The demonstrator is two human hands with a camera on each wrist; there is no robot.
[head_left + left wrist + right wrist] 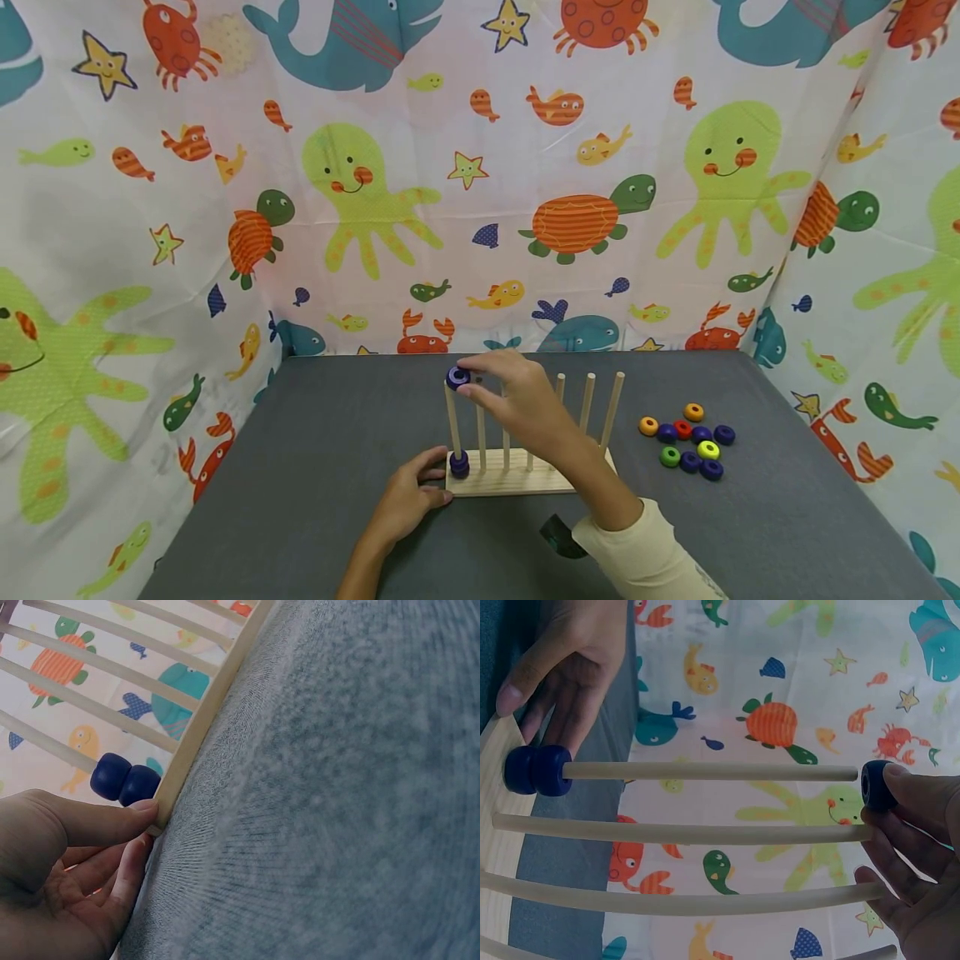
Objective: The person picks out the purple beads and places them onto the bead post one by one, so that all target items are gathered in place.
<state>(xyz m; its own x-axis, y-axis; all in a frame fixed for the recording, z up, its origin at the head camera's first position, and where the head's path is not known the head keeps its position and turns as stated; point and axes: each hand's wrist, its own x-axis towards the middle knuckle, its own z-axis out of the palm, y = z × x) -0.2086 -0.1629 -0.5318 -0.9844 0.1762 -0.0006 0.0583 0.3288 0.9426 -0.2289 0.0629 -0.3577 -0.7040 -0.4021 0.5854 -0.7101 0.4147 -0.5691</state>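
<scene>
Bright, even head view; dimmer right wrist view.
There, lens distortion bows the wooden pegs (682, 904).

The table (337, 433) is covered in matt grey cloth, finely ribbed in the left wrist view. Beyond its back edge, smooth printed fabric (450, 225) is hung, lightly creased. Pale, smooth, matt wood is seen in the base (517, 482) and pegs (482, 437). Toward the right edge, smooth beads (701, 435) are finished with slight gloss.

This is a screened-off tabletop space, with sea-creature-print cloth (450, 250) walling in a grey table (330, 433) on three sides.
</scene>
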